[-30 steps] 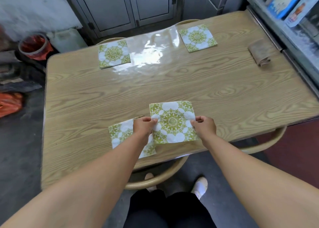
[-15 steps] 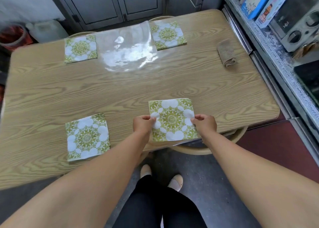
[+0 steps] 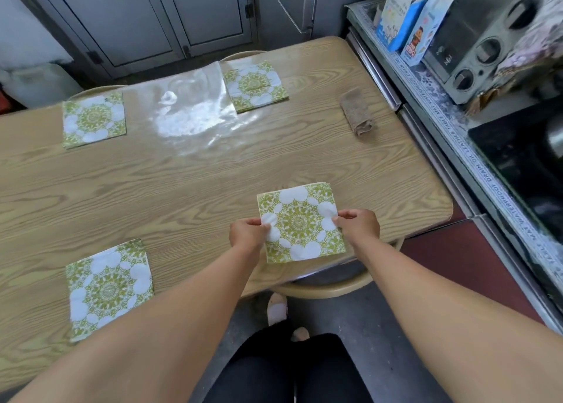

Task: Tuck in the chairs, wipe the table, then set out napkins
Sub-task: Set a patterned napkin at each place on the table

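- The green-patterned napkin point(image 3: 300, 222) lies on the counter point(image 3: 182, 183) near its front edge, towards the right corner.
- The left hand point(image 3: 248, 231) pinches its left edge.
- The right hand point(image 3: 359, 224) pinches its right edge.

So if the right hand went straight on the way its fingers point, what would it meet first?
The right hand pinches the napkin with fingers pointing left across it, so it would probably meet the left hand on the opposite edge first; only napkin lies between.
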A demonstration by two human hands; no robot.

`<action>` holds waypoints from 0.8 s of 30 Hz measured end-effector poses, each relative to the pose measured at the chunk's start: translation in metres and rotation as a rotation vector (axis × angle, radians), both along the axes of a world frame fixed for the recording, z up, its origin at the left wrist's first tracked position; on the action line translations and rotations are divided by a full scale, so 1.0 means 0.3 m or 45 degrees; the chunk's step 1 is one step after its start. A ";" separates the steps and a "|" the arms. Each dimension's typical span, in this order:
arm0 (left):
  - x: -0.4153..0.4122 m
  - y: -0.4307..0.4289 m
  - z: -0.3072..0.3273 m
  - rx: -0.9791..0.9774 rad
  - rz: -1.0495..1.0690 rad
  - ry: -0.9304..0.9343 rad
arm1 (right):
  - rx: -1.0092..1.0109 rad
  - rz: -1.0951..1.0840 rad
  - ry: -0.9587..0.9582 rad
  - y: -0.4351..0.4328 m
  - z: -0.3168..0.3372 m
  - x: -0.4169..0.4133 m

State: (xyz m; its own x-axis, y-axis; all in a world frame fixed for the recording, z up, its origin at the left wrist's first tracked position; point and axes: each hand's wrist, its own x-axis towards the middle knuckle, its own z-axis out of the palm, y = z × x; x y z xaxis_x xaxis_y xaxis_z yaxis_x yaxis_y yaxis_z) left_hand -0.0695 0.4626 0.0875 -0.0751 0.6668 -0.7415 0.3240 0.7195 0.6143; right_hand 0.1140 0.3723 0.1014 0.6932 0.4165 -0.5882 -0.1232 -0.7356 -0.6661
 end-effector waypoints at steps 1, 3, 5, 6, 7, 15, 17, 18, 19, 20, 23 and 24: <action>0.004 0.003 -0.005 -0.011 0.006 0.003 | -0.005 0.006 -0.008 0.005 -0.002 0.012; 0.009 0.008 -0.012 -0.023 0.015 0.000 | -0.005 0.013 -0.012 0.018 -0.011 0.035; 0.015 0.009 -0.021 -0.034 0.019 0.000 | -0.007 0.021 -0.009 0.029 -0.020 0.053; 0.018 0.006 -0.023 -0.037 0.028 0.006 | -0.016 0.029 -0.007 0.035 -0.023 0.060; 0.026 0.004 -0.026 -0.039 0.040 0.015 | -0.026 0.042 -0.011 0.043 -0.029 0.070; 0.108 -0.033 -0.072 -0.090 0.176 0.023 | -0.172 0.215 -0.103 0.067 -0.076 0.137; 0.129 -0.045 -0.084 -0.091 0.211 0.017 | -0.187 0.252 -0.115 0.065 -0.090 0.158; 0.144 -0.052 -0.089 -0.092 0.245 0.011 | -0.194 0.279 -0.114 0.066 -0.096 0.174; 0.153 -0.058 -0.092 -0.091 0.280 0.007 | -0.203 0.300 -0.114 0.066 -0.099 0.186; 0.163 -0.062 -0.094 -0.084 0.310 0.010 | -0.211 0.314 -0.116 0.067 -0.100 0.197; 0.189 -0.071 -0.100 -0.063 0.377 0.073 | -0.217 0.348 -0.116 0.071 -0.106 0.235; 0.196 -0.074 -0.099 -0.052 0.383 0.109 | -0.219 0.358 -0.115 0.071 -0.108 0.245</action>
State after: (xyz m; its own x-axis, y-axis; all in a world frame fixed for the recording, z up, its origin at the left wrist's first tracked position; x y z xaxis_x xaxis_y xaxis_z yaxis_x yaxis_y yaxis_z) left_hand -0.0107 0.4406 0.0577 -0.3276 0.5750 -0.7497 0.1420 0.8144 0.5626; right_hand 0.1875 0.3937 0.0691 0.6179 0.4985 -0.6080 0.1542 -0.8351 -0.5280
